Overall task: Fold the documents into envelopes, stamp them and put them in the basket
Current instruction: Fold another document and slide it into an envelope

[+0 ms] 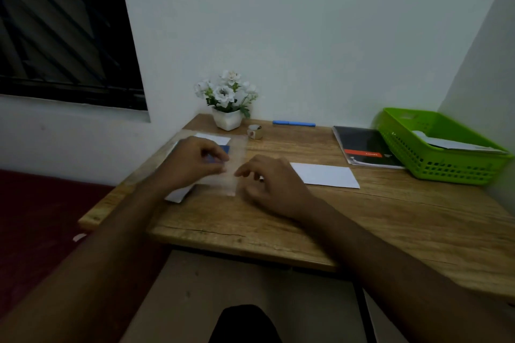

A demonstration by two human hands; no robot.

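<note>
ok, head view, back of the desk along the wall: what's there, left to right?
Along the wall: white flower pot → small beige object, too blurred to name → blue pen → black notebook → green basket with papers inside.

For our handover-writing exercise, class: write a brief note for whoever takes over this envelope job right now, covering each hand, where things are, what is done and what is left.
Left hand pinches a clear plastic sleeve lying over white papers at the left of the desk.
Right hand: fingers curled at the sleeve's near edge; blur hides any grip.
White envelope lies flat on the desk, right of the hands.
Green basket, far right, holds white paper items.
Done: some items are in the basket.
Left: the desk envelope is not yet in the basket; stamped or not, cannot tell.
</note>
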